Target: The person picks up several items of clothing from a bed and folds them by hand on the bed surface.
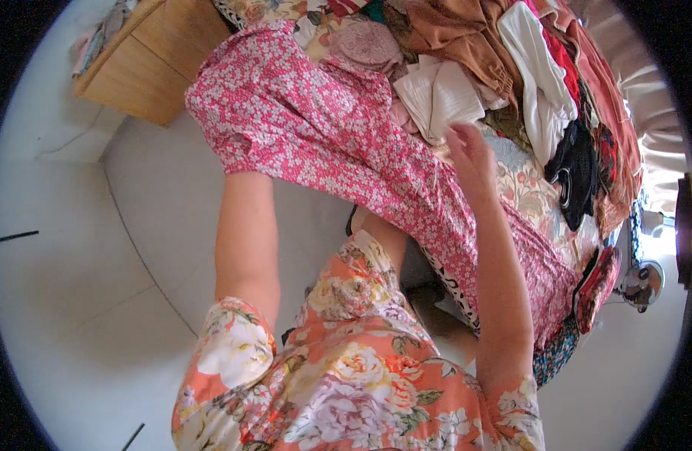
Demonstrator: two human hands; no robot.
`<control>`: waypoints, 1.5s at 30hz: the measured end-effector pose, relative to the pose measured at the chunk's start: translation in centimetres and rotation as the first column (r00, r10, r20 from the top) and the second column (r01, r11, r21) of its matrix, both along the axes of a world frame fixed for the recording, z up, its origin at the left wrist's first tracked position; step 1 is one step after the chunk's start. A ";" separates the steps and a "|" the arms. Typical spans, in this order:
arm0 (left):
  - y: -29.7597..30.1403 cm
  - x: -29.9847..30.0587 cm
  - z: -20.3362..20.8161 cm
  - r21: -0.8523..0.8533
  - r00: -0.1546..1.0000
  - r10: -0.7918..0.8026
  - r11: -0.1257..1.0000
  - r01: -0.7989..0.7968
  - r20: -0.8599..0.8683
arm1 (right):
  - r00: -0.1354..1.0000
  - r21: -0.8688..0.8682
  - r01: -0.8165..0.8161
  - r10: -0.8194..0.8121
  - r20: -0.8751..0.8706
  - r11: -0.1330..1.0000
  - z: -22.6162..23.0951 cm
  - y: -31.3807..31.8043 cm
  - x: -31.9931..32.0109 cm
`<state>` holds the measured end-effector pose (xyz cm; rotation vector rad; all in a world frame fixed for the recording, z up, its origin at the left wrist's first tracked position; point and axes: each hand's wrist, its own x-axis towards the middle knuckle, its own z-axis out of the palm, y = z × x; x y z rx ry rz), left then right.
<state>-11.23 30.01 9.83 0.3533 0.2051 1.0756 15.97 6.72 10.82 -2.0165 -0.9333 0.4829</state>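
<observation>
Pink white-flowered cotton garment (338,143) spread unfolded across the bed's edge (526,188), left hand (237,161) hidden beneath it, finger state indeterminable, right hand (472,154) resting on it, fingers loosely apart; mixed clothes heap (496,60) evidently unsorted.

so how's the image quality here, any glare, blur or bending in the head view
In the head view, fisheye bending curves the floor seams and the wooden cabinet near the rim, with black corners around the circle. Bright light blows out the right edge. The right hand is slightly soft, resting on the pink floral garment; the left hand is hidden under that cloth. Colours look washed, shadows soft.
</observation>
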 end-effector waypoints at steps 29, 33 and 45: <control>-0.8 1.7 -2.4 -0.083 0.999 -0.003 0.997 -0.001 -0.049 | 0.924 -0.065 -0.343 0.349 0.154 0.937 -1.5 4.2 -6.3; -0.6 0.8 -2.0 -0.053 0.997 0.009 0.999 -0.013 -0.075 | 0.940 -0.059 -0.276 0.282 0.192 0.959 -2.4 1.4 -5.5; -0.6 1.7 -1.3 -0.008 0.990 -0.072 0.997 0.071 -0.121 | 0.878 0.106 -0.136 0.169 -0.448 0.985 -1.1 11.9 -8.7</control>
